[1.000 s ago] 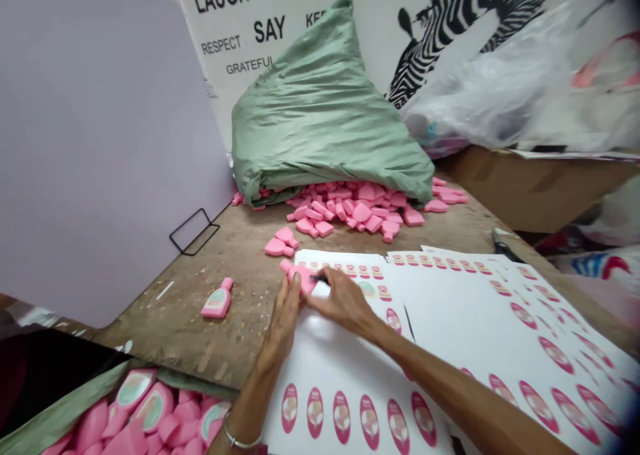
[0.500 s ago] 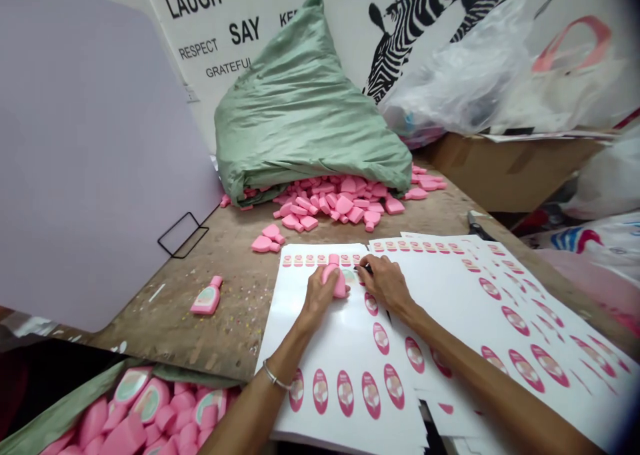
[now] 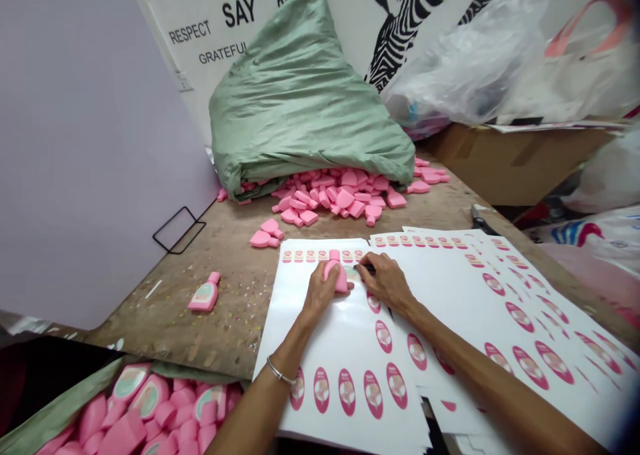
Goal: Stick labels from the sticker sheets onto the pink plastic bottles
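Observation:
My left hand is closed around a small pink bottle, held upright over a white sticker sheet. The side of the bottle facing me is plain pink. Just right of it, my right hand has its fingers pinched on a thin dark tool, whose tip is over a pale green label near the top of the sheet. Oval pink stickers run along the sheet's bottom and right side, with small ones along the top. A labelled pink bottle lies on the table at left.
Unlabelled pink bottles spill from a green sack at the back. More sticker sheets lie at right, near a dark-handled tool. A wire stand is at left. Below the front edge, another sack holds pink bottles.
The camera view has shifted slightly. Both hands keep nearly the same place over the sheet, the left still holding the bottle and the right the dark tool.

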A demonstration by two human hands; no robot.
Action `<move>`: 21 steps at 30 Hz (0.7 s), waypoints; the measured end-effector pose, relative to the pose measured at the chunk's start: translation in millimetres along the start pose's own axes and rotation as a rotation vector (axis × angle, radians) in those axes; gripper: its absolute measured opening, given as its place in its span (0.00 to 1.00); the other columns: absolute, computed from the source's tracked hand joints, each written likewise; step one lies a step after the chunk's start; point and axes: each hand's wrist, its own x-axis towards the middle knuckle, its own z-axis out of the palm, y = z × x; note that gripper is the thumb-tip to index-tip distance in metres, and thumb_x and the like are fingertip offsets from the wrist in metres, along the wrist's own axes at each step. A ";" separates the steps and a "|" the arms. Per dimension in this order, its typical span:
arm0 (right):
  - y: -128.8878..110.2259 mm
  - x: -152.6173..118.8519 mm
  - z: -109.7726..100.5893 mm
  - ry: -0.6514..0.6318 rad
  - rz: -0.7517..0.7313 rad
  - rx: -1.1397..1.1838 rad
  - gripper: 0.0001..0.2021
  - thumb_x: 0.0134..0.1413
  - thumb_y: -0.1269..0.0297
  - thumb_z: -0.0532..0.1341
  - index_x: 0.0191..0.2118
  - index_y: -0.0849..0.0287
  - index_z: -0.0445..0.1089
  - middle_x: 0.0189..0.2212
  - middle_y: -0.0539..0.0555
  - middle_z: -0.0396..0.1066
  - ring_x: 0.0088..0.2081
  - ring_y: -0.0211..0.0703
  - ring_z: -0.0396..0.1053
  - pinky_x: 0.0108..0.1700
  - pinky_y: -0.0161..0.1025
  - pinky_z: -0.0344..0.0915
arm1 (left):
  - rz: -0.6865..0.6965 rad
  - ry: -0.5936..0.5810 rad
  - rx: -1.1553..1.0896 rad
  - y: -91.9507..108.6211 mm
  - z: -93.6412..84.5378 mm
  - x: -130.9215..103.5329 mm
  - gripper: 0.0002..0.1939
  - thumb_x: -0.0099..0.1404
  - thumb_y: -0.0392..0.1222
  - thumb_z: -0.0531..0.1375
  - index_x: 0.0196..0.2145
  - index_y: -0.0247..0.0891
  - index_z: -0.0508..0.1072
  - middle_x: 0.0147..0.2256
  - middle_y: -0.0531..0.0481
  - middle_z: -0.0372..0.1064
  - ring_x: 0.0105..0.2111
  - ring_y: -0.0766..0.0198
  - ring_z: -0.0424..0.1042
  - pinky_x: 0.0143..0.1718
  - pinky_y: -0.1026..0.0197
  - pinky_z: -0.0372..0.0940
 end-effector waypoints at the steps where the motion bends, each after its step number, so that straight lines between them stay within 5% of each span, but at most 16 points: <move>1: -0.6 0.1 0.0 0.006 0.007 -0.008 0.06 0.57 0.63 0.53 0.32 0.56 0.65 0.30 0.52 0.72 0.35 0.44 0.64 0.39 0.40 0.53 | 0.001 -0.004 0.000 -0.3 -0.3 0.0 0.24 0.59 0.57 0.59 0.42 0.33 0.64 0.37 0.43 0.67 0.30 0.56 0.77 0.31 0.57 0.72; 21: 6.8 7.1 -2.1 -0.045 0.015 0.011 0.05 0.53 0.63 0.55 0.29 0.54 0.64 0.27 0.48 0.71 0.33 0.42 0.64 0.38 0.38 0.53 | -0.020 0.003 0.002 1.2 1.2 -0.3 0.23 0.60 0.56 0.58 0.43 0.34 0.64 0.35 0.44 0.67 0.28 0.60 0.76 0.29 0.60 0.71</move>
